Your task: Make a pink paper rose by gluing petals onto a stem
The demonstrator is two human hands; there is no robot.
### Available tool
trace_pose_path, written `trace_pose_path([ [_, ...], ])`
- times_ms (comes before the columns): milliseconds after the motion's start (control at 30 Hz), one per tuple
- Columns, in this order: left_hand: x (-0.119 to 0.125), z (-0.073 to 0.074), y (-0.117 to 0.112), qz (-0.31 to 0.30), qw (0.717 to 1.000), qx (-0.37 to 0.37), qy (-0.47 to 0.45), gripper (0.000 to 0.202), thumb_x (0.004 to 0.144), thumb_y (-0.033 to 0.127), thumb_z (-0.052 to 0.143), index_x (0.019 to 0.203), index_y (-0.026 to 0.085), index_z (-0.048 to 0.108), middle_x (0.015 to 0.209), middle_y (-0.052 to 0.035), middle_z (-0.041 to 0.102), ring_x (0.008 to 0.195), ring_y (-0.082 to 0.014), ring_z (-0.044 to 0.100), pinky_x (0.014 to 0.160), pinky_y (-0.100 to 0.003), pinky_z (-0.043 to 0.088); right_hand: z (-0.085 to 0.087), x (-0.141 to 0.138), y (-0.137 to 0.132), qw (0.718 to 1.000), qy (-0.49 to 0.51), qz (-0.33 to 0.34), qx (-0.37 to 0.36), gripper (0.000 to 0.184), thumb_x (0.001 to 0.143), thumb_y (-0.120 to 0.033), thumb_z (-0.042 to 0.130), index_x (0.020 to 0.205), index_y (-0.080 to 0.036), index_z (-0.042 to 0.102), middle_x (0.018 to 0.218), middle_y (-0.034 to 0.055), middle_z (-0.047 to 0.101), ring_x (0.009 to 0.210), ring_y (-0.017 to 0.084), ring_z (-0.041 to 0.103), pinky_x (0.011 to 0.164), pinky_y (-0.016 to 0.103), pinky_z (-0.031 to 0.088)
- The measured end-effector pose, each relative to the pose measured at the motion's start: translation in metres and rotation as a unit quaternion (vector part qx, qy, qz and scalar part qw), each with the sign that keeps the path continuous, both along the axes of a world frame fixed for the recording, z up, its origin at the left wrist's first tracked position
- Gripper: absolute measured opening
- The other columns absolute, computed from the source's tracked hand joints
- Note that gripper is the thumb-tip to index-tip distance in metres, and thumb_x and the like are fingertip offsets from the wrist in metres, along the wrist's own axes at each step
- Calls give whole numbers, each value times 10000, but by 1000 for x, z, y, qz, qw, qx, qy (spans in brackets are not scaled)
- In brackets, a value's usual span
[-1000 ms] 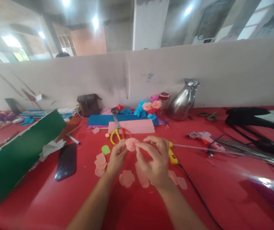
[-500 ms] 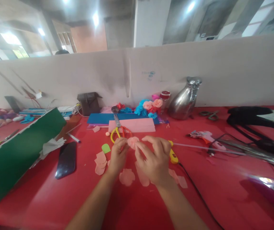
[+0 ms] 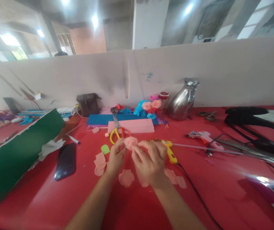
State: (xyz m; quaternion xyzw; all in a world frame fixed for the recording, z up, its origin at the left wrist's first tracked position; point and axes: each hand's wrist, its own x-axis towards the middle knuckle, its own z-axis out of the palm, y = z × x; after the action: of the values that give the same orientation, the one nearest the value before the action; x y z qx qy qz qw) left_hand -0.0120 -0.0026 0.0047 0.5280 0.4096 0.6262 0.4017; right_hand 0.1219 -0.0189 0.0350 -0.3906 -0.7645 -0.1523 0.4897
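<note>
Above the red table I hold a pink paper flower [image 3: 130, 143], its petals layered into a small round bloom. My left hand [image 3: 116, 157] pinches it from the left with closed fingertips. At its lower right edge, thumb and fingertips of my right hand [image 3: 150, 161] press on the petals, the upper fingers bent and raised. Loose pink petals [image 3: 126, 178] lie below my hands, more petals [image 3: 100, 163] to the left by a green rounded piece [image 3: 105, 149]. Beyond my right hand rests a yellow glue gun [image 3: 171, 153] with a clear glue stick, partly hidden.
Scissors [image 3: 116, 127] with yellow and red handles lie on folded pink paper [image 3: 141, 126]. Finished flowers [image 3: 148, 107], a jar and a steel jug [image 3: 183, 100] stand behind. A phone [image 3: 65, 161] and a green board [image 3: 19, 159] are left; a second glue gun [image 3: 205, 137] is right.
The flower has shifted slightly left and turned so its face shows more. My right hand has moved a little left with it, uncovering more of the yellow glue gun.
</note>
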Motion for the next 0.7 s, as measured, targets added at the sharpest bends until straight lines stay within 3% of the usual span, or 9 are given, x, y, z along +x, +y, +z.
trace_pose_path([
  [167, 0, 0, -1, -14, 1000, -7, -16, 168, 783, 273, 575, 892, 195, 676, 939, -49, 627, 887, -171, 559, 857, -302, 414, 4, -1, -1, 999, 34, 15, 5, 336, 736, -135, 603, 1019, -312, 634, 924, 41, 581, 881, 224, 462, 820, 393, 387],
  [467, 0, 1, -3, -25, 998, -8, -48, 186, 784, 271, 578, 931, 207, 672, 966, -44, 632, 906, -167, 561, 862, -294, 415, 11, -3, -7, 998, -3, 49, -31, 392, 722, -173, 596, 1094, -296, 618, 1032, 48, 568, 915, 235, 455, 842, 414, 373],
  [700, 0, 1, -3, -65, 994, -39, -82, 230, 765, 289, 602, 958, 193, 680, 990, -62, 643, 944, -201, 557, 875, -333, 415, 13, 2, -6, 990, 113, 59, -53, 247, 727, -165, 554, 929, -267, 652, 967, 45, 536, 878, 221, 490, 797, 407, 393],
])
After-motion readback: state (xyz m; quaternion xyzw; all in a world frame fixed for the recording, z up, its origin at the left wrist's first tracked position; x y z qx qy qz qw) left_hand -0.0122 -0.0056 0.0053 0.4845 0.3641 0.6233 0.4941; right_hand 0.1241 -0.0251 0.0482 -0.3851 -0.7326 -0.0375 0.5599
